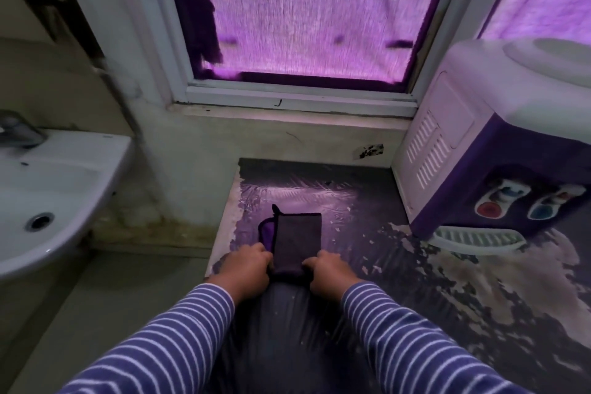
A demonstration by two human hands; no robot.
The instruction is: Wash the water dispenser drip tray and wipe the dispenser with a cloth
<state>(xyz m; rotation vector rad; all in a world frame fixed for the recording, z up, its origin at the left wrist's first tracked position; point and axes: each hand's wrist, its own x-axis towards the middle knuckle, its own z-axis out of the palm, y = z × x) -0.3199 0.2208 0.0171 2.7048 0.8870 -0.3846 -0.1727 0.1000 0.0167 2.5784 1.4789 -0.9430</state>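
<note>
Left hand (248, 269) and right hand (329, 272) pinched the near corners of the cloth (299, 240), likely squaring its fold for wiping. At two o'clock the dispenser (479, 144) stood.

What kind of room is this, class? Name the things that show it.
Probably a washroom or utility corner: a white basin with a tap, a frosted window, and a water dispenser on a worn counter.
</note>
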